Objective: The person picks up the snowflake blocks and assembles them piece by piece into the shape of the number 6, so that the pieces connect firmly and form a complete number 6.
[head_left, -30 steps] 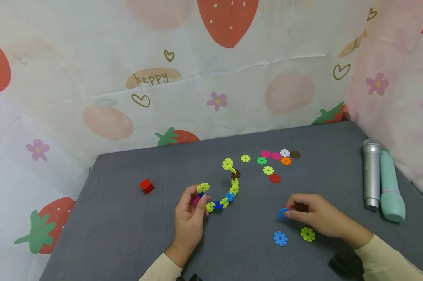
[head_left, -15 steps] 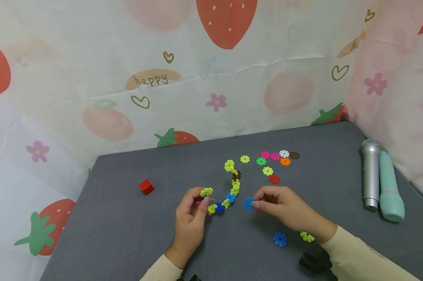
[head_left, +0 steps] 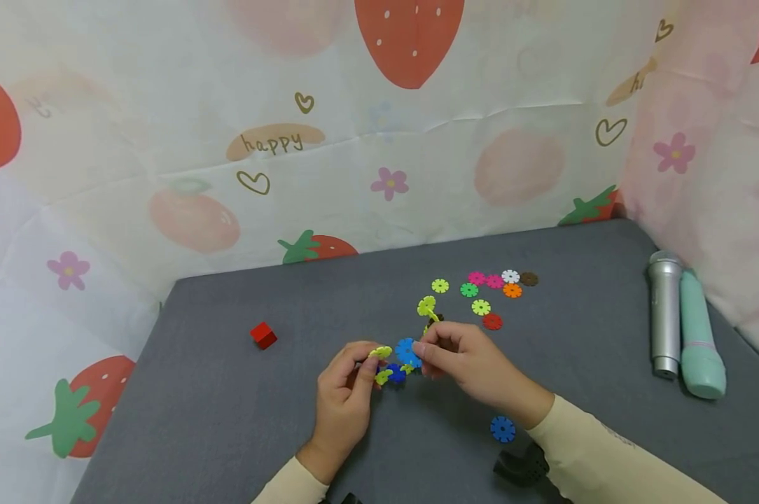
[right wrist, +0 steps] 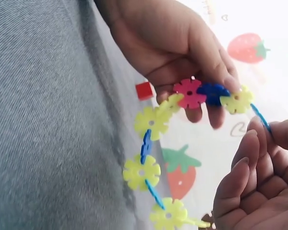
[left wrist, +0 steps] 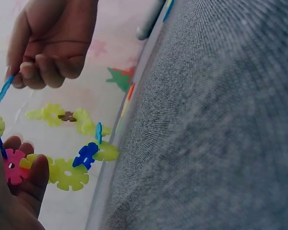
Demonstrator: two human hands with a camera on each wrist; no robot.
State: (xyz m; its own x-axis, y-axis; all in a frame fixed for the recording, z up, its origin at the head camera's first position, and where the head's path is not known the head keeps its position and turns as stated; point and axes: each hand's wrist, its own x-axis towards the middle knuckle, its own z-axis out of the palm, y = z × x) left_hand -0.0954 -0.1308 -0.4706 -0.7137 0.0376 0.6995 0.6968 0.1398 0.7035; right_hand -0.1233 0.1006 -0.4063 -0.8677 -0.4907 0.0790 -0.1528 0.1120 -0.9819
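In the head view, my left hand (head_left: 344, 395) holds one end of a curved chain of slotted snowflake discs. Pink (right wrist: 189, 93), dark blue (right wrist: 213, 94) and yellow-green (right wrist: 237, 99) discs lie at its fingers. My right hand (head_left: 480, 371) pinches a single light blue snowflake disc (head_left: 406, 351) between thumb and fingers. The right wrist view shows this disc edge-on beside the end yellow-green disc; whether they touch, I cannot tell. Beyond, the chain runs through more yellow-green and blue discs to a brown disc (left wrist: 67, 116). Part of it is hidden behind my right hand in the head view.
Loose discs lie at the back, among them a red one (head_left: 492, 321) and an orange one (head_left: 512, 290). A blue disc (head_left: 503, 429) lies nearer. A red cube (head_left: 263, 335) sits left; a silver microphone (head_left: 666, 315) and mint-green one (head_left: 703, 343) lie right.
My right hand has carried the light blue disc leftward to the chain end at my left hand. The chain has shifted slightly right. My right forearm now hides the loose yellow-green disc.
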